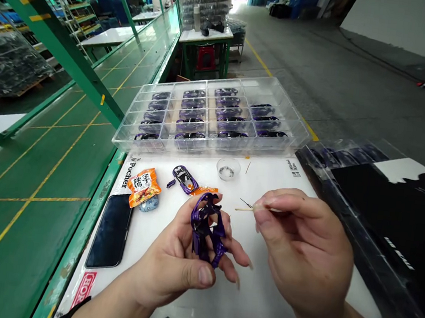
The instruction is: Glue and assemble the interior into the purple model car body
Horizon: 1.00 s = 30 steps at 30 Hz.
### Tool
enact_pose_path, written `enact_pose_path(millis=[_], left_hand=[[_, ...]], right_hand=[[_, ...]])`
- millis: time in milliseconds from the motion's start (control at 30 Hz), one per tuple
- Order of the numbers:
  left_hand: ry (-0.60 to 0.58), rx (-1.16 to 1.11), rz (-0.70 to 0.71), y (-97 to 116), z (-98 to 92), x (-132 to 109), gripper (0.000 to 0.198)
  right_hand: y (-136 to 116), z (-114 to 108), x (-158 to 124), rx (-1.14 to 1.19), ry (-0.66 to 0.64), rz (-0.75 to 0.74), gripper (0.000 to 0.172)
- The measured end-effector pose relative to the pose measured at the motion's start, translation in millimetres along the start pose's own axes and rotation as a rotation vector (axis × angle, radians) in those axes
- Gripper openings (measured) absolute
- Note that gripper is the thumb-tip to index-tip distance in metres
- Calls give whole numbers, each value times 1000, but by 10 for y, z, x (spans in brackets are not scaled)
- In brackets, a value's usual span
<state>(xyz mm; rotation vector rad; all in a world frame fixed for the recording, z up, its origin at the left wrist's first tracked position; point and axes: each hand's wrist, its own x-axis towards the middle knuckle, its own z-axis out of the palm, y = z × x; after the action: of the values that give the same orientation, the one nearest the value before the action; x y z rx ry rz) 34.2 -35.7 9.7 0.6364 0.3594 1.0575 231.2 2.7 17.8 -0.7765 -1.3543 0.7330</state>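
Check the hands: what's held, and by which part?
The left hand cradles a purple model car body by its lower end, across the fingers. The right hand pinches a wooden stick at its end between thumb and forefinger.

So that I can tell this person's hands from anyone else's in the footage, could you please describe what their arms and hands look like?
The left hand and right hand are bare, with no gloves or visible rings, and the forearms show no sleeves. A black band circles the left wrist, partly cut off by the frame. Some left fingernails look slightly long.
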Motion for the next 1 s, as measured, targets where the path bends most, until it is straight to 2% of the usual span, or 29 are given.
enact_pose_path(millis=[100, 200, 300, 533, 1000], left_hand=[[-23, -22, -19, -4, 5, -2, 63], [-32, -56, -24, -16, 8, -14, 78], [-18, -90, -52, -17, 26, -9, 81], [7, -108, -97, 0, 69, 35, 71], [49, -86, -150, -45, -1, 4, 83]], right_hand=[[-19, -30, -26, -3, -77, -74, 40], [-18, -53, -51, -27, -140, -142, 49], [-20, -64, -50, -62, -165, -214, 55], [-63, -72, 16, -168, -166, -345, 47], [-86, -106, 14, -192, -170, -335, 51]])
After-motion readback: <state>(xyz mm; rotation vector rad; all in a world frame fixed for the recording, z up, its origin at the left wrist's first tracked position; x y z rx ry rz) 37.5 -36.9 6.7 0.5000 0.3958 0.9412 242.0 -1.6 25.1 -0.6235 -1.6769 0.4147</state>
